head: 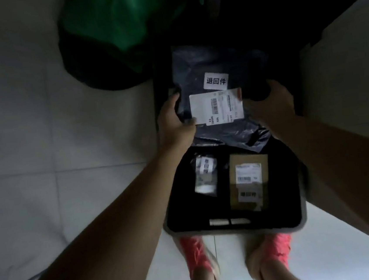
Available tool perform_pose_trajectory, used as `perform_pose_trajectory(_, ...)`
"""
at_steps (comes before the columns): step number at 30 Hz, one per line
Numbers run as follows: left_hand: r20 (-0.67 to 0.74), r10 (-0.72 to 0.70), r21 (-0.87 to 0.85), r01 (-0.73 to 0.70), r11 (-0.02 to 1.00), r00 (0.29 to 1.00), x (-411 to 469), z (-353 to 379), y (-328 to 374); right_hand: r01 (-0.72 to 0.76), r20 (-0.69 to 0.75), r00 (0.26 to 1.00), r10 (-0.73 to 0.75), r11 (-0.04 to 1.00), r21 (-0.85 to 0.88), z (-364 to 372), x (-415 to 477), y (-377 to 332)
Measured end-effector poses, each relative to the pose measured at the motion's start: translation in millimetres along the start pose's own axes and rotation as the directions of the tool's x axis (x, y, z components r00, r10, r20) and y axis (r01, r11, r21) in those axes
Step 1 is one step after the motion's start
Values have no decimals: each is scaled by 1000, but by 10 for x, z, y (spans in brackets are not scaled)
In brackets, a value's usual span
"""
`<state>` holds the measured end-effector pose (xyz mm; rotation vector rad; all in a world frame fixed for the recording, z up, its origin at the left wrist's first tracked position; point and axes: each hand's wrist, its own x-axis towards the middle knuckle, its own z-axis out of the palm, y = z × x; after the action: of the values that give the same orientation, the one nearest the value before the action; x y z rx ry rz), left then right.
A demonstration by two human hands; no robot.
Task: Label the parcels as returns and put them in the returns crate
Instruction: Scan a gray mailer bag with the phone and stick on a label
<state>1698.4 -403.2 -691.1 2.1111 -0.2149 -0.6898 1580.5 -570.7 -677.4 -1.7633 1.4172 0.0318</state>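
Dim tiled floor; left hand and right hand grip the parcel over the crate; its limp film may snag the crate rim.

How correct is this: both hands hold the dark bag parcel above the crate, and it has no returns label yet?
Wrong on the label: the head view shows a returns label on the dark bag parcel. The left hand and right hand do hold it above the crate.

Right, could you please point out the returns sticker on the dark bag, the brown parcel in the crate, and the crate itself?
returns sticker (216,81), head view, centre of the white sticker.
brown parcel (247,158), head view, bare cardboard above its label.
crate (234,230), head view, near rim.
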Motion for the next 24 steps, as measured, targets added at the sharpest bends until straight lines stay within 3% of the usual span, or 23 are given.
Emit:
perform_pose_trajectory(6, -20, 55, 60, -53, 997, 998, 516, 627, -477, 51, -4, 999, -52, 995, -89, 453, 754, 480)
perform_pose_trajectory(9, 16, -25, 111, 23, 994, 1000, 596, 706, -641, 125, 24, 992, -123, 963, -240, 611, 860, 576)
perform_pose_trajectory(12, 82, -37, 286, 12, 958, 996, 536, 591, -530, 134, 40, 991, -130, 876, -464, 502, 725, 446)
perform_pose_trajectory(14, 154, 105, 455, -164, 875, 983, 393, 399, -276, 178, 78, 983, -164, 795, -579, 283, 492, 221)
perform_pose_trajectory(17, 232, 325, 655, -394, 644, 917, 111, 67, 291, 308, 151, 946, -288, 641, -703, -76, 38, -218)
perform_pose_trajectory(20, 219, 413, 761, -420, 495, 884, -192, -335, 1058, 393, 215, 903, -373, 509, -765, -491, -452, -681)
perform_pose_trajectory(24, 329, 450, 835, -479, 272, 830, -556, -948, 1964, 407, 207, 892, -403, 512, -756, -1184, -1059, -1255)
